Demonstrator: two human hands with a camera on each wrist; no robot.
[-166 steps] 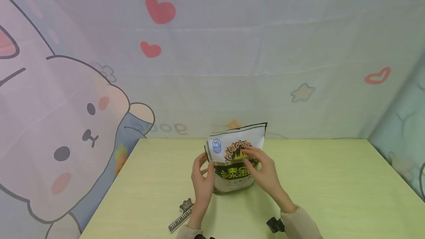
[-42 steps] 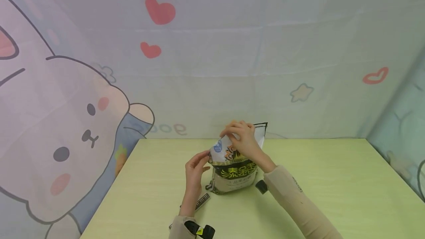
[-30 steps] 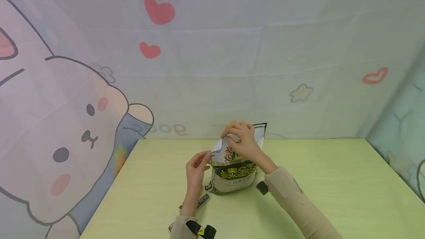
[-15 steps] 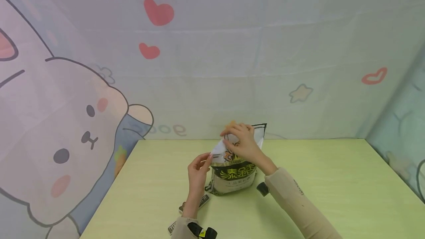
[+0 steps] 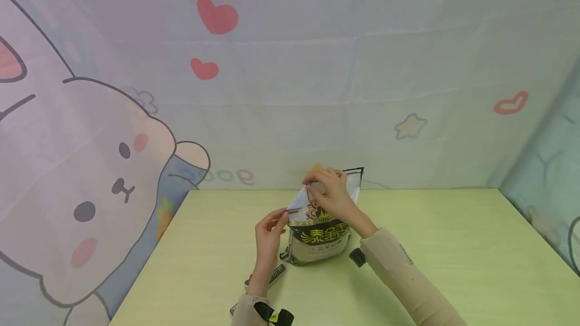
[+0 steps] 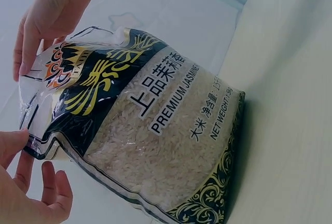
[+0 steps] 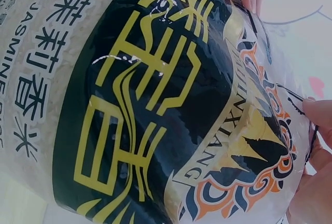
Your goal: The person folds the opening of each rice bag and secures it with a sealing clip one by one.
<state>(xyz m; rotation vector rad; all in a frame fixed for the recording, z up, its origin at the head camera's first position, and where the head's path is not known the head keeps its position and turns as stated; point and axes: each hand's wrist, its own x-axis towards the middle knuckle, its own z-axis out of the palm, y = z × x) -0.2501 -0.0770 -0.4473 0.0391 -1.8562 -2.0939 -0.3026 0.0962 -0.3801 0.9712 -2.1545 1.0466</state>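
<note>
A plastic bag of jasmine rice (image 5: 319, 253) stands upright on the table, its top left corner folded down over the front. At that folded corner, my left hand (image 5: 269, 235) pinches the bag's edge between thumb and fingers. My right hand (image 5: 333, 195) pinches the fold higher up, near the top edge. The left wrist view shows both hands on the crease of the rice bag (image 6: 155, 141), its lower part full of white grains. In the right wrist view, the printed front of the bag (image 7: 129, 79) fills most of the picture.
Partly under my left forearm lies a piano-key patterned strip (image 5: 277, 274), with a similar strip end (image 5: 233, 309) showing on the forearm's other side. The pale green table (image 5: 430, 245) meets a printed cloth backdrop (image 5: 290, 89) behind the bag.
Earlier the bag's top stood unfolded, with both hands at its sides. My right hand has since moved to the top; the left corner has come down, covering the blue logo. The patterned strips now spread apart.
</note>
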